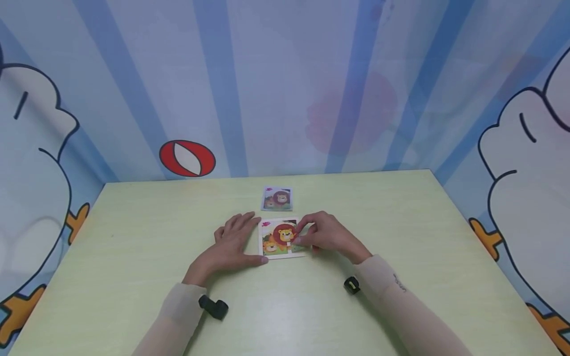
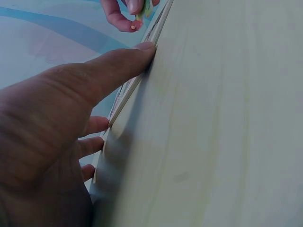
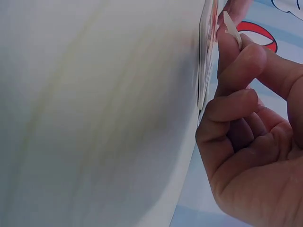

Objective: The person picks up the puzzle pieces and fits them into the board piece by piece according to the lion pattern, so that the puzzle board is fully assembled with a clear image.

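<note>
A small jigsaw puzzle (image 1: 268, 245) with a lion picture and a white border lies flat on the table. My left hand (image 1: 229, 247) rests at its left side, thumb on the near left corner and fingertips along the far left edge. In the left wrist view the thumb (image 2: 125, 64) presses against the board's edge. My right hand (image 1: 327, 235) is over the puzzle's right side, pinching a thin puzzle piece (image 3: 232, 30) between thumb and fingertips. The piece is tilted up from the board; its coloured side shows in the left wrist view. Fingers partly hide the puzzle's right part.
Just behind the puzzle lies a smaller card (image 1: 277, 199) with the same lion picture. The pale wooden table (image 1: 133, 237) reaches back to a blue striped backdrop (image 1: 285, 89) with cartoon drawings. A dark wrist strap device (image 1: 214, 307) sits on the left sleeve.
</note>
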